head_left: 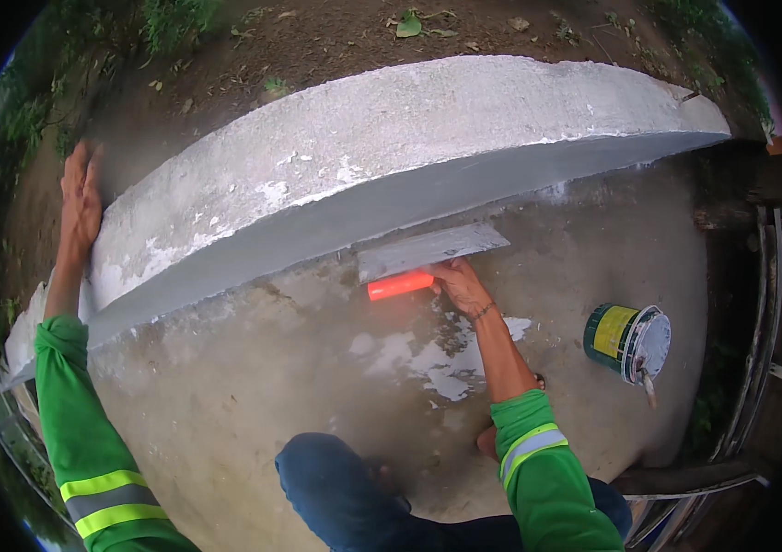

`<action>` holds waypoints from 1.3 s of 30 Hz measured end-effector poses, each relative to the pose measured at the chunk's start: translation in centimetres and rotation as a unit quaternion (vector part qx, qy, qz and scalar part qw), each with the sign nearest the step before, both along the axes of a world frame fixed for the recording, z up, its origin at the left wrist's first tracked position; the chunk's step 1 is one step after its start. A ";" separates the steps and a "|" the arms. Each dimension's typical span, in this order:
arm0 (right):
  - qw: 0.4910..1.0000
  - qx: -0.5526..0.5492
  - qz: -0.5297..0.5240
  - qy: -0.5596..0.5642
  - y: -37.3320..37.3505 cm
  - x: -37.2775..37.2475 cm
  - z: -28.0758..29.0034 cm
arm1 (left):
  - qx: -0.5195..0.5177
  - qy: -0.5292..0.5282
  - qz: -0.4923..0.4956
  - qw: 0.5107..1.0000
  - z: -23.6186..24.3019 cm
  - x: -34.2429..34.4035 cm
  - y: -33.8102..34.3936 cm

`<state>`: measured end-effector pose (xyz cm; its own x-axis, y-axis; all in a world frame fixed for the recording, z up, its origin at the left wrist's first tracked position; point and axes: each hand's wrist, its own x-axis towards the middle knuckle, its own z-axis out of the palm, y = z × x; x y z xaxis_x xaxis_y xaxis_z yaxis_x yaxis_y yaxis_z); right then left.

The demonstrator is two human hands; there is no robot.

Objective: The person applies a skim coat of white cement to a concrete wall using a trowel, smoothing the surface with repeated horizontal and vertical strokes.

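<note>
My right hand [461, 283] is closed around a plastering trowel with a bright orange handle. The trowel's flat grey blade [432, 250], smeared with pale material, is turned toward the low concrete wall [409, 115]; a narrow gap seems to separate them. Smooth grey coating covers the wall's near side, while its top is rough and whitish with loose flakes. At the wall's left part, my left hand [82, 198] has its fingers stretched out along the outer edge. It holds nothing, and whether it leans on the wall is hard to tell.
A dark green bucket [604, 332] with a yellow label stands at the right, its rim whitened and a tool handle sticking out. White splatters [446, 363] mark the concrete floor [253, 386]. Soil and plants lie beyond the wall. Wooden boards and rails [764, 322] line the right edge.
</note>
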<state>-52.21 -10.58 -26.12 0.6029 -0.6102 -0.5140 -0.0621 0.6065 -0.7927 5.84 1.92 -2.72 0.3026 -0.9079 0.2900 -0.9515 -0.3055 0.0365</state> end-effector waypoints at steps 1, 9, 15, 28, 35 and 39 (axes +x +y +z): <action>1.000 -0.003 0.008 -0.010 -0.2 0.9 -0.7 | 0.009 -0.003 0.005 1.000 0.2 0.2 0.3; 1.000 0.004 0.024 -0.006 -2.2 2.9 -4.2 | 0.033 0.087 0.015 0.996 1.2 -0.2 -0.3; 0.998 0.048 0.043 -0.012 -3.2 3.4 -3.2 | -0.037 0.201 0.066 0.977 2.0 -3.0 -1.3; 0.996 -0.053 0.039 -0.065 -2.2 3.6 19.4 | -0.042 0.162 0.114 0.979 4.4 -8.2 -2.5; 0.964 -0.183 -0.058 -0.184 0.1 0.6 29.0 | 0.024 0.047 0.091 0.994 3.9 -7.4 -2.8; 0.960 -0.170 -0.193 -0.106 3.1 -6.5 22.0 | -0.106 0.037 0.024 0.993 1.6 -4.6 -2.2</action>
<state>-58.75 -7.53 -4.11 0.3665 -0.9203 -0.1366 0.3003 0.2560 -0.9188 1.28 -0.29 -1.07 0.3727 -0.8122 0.4489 -0.9280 -0.3289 0.1753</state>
